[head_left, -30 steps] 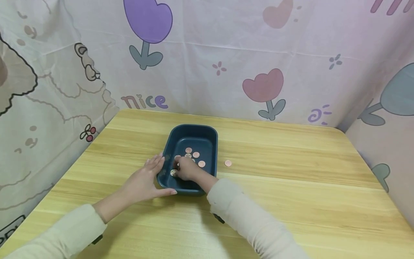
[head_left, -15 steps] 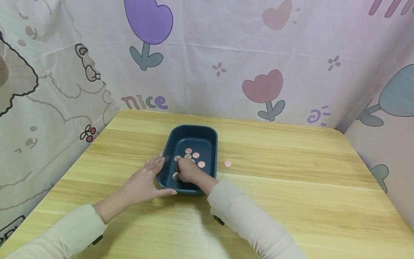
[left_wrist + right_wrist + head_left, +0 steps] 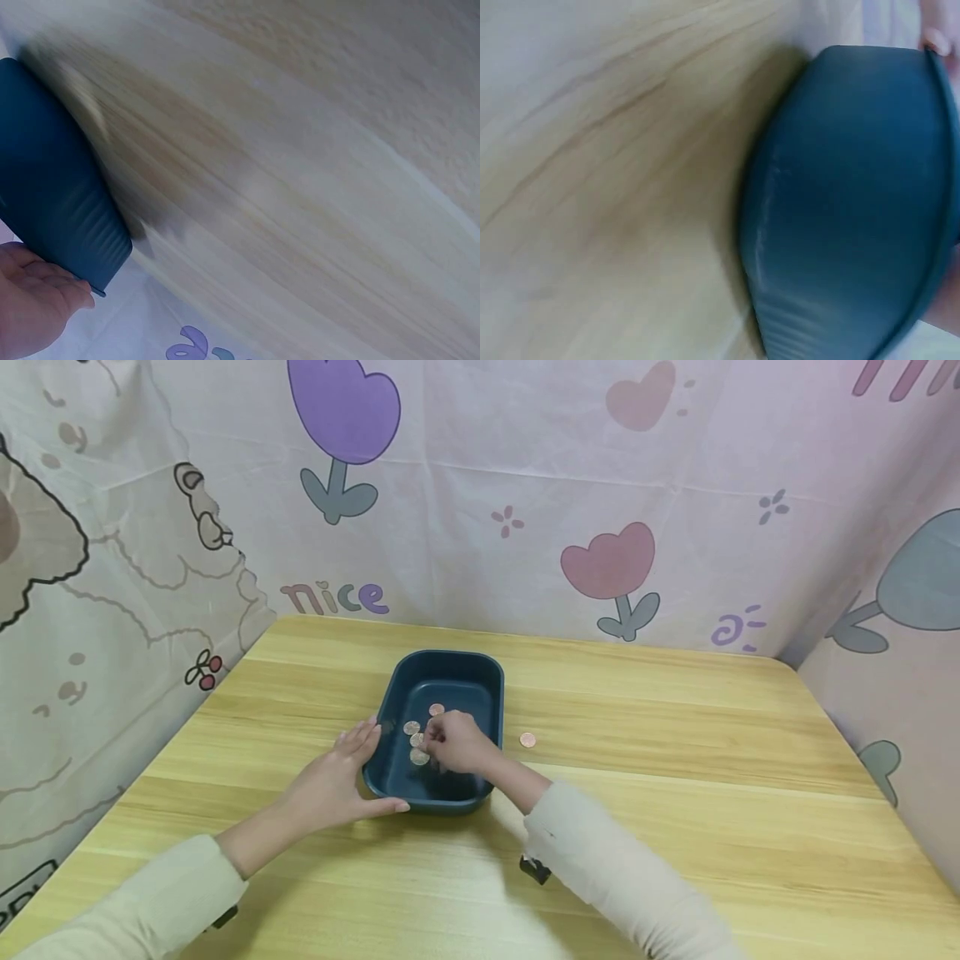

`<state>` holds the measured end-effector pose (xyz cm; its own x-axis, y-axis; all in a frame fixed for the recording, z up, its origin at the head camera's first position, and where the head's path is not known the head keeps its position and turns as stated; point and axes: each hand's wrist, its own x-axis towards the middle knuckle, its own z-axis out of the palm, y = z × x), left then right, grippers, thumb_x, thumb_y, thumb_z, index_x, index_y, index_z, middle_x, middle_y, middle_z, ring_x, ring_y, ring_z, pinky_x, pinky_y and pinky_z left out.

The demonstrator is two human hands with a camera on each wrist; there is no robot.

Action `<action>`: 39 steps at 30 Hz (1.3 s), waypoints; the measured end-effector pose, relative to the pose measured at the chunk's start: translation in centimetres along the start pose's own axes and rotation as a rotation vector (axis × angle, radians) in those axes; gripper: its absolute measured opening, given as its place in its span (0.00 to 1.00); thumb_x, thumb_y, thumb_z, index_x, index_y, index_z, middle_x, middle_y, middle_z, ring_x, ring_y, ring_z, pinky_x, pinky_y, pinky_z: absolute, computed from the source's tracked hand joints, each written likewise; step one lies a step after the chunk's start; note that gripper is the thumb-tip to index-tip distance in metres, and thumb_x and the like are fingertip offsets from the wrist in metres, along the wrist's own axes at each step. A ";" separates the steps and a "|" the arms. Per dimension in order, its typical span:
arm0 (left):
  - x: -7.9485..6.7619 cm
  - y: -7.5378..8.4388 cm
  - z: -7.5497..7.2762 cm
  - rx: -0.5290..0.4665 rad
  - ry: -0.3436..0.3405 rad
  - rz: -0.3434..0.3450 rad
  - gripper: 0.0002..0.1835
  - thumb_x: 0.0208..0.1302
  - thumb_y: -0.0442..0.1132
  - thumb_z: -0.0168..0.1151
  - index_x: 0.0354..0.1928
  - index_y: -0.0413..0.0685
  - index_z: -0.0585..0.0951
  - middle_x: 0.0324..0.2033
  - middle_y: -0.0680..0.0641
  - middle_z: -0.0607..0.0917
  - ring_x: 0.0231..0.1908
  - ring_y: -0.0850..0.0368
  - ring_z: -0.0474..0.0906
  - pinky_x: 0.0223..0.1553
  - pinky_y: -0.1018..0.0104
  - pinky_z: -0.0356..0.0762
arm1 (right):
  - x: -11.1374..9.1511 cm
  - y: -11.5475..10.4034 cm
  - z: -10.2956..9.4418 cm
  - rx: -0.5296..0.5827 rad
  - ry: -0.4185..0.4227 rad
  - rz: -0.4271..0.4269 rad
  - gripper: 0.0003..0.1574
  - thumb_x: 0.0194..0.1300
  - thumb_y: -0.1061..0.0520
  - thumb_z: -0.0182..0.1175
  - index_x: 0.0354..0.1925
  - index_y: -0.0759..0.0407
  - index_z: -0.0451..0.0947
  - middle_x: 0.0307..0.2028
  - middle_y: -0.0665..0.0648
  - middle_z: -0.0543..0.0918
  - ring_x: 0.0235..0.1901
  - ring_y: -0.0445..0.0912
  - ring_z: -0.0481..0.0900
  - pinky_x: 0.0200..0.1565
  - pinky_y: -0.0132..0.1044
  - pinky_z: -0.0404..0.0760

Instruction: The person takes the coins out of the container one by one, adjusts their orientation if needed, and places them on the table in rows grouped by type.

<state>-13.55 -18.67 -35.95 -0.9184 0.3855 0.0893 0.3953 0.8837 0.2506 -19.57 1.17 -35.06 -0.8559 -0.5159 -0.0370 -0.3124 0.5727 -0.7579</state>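
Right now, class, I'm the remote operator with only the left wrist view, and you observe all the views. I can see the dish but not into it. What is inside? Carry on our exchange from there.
Observer: Several coins lie on the floor of the dish, as the head view shows.
Operator: And the right hand, which I can't see?
Observer: The right hand is over the dish, its fingers curled close to the coins.
Operator: Is any coin outside the dish?
Observer: Yes, one coin is on the table, just to the right of the dish.
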 end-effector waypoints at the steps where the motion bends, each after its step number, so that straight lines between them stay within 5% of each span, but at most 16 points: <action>1: 0.0 0.0 0.0 -0.001 -0.003 -0.003 0.60 0.42 0.73 0.62 0.66 0.31 0.61 0.68 0.33 0.58 0.67 0.35 0.57 0.64 0.43 0.60 | -0.3 -0.1 -0.3 0.026 0.008 0.017 0.11 0.64 0.62 0.57 0.24 0.64 0.76 0.18 0.59 0.80 0.13 0.42 0.75 0.21 0.27 0.75; 12: 0.1 0.1 -0.1 -0.008 -0.005 -0.025 0.60 0.41 0.72 0.63 0.66 0.32 0.60 0.68 0.33 0.58 0.67 0.35 0.57 0.63 0.42 0.60 | -2.7 0.6 -3.0 0.252 0.081 0.066 0.10 0.63 0.62 0.57 0.27 0.67 0.75 0.22 0.71 0.80 0.12 0.39 0.72 0.19 0.27 0.74; 19: 0.1 0.1 0.1 -0.012 0.004 -0.022 0.60 0.41 0.72 0.63 0.66 0.31 0.60 0.68 0.33 0.58 0.67 0.35 0.56 0.64 0.43 0.60 | -4.6 1.7 -4.4 0.338 0.139 0.135 0.09 0.62 0.62 0.58 0.28 0.68 0.74 0.15 0.54 0.76 0.12 0.40 0.70 0.18 0.27 0.69; 25: 0.1 0.0 0.2 -0.013 -0.009 -0.030 0.61 0.40 0.72 0.63 0.67 0.32 0.60 0.68 0.33 0.57 0.67 0.35 0.56 0.64 0.43 0.59 | -6.2 3.4 -5.2 0.418 0.204 0.218 0.08 0.63 0.63 0.56 0.30 0.70 0.73 0.14 0.49 0.74 0.12 0.38 0.69 0.17 0.25 0.68; 39: 0.0 0.0 0.1 -0.012 -0.002 -0.024 0.61 0.41 0.73 0.62 0.66 0.32 0.60 0.68 0.33 0.58 0.67 0.35 0.56 0.64 0.43 0.59 | -9.0 8.2 -4.7 0.346 0.207 0.352 0.08 0.64 0.66 0.53 0.30 0.71 0.73 0.15 0.51 0.74 0.14 0.38 0.68 0.17 0.24 0.69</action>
<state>-13.57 -18.59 -36.07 -0.9276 0.3648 0.0806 0.3728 0.8894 0.2645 -16.38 13.52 -37.84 -0.9589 -0.1739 -0.2243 0.1319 0.4270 -0.8946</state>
